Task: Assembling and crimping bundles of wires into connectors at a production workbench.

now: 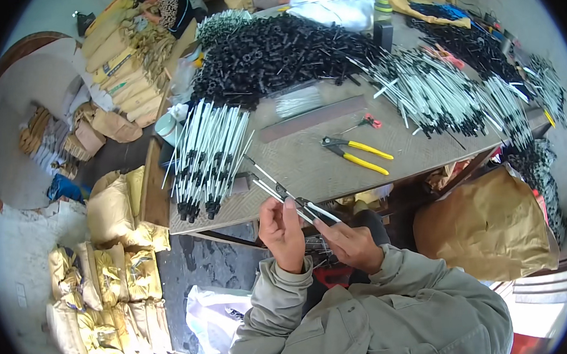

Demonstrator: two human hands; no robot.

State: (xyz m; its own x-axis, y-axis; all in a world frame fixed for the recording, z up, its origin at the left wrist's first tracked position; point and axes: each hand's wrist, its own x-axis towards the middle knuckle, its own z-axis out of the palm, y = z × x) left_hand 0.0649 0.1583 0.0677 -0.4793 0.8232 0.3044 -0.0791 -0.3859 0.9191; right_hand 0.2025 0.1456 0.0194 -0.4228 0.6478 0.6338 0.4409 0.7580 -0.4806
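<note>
Several thin white rods with black plastic joints (283,192) are held over the table's front edge, tilted from upper left to lower right. My left hand (282,237) is closed round them, thumb and fingers pinching near one black joint. Further down the rods, my right hand (355,244) has its fingers closed on the lower right end. Pliers with yellow handles (366,160) lie on the tabletop beyond my hands. Close behind the pliers is a small red-handled tool (373,121). To the left, a stack of white rods with black ends (206,153) lies near the table edge.
A large heap of black plastic parts (268,56) covers the back of the table (282,151). More white rods (429,91) are piled at right. A flat dark bar (312,118) lies mid-table. A big brown sack (481,225) stands right; yellowish sacks (108,301) are stacked left. Two people sit beyond.
</note>
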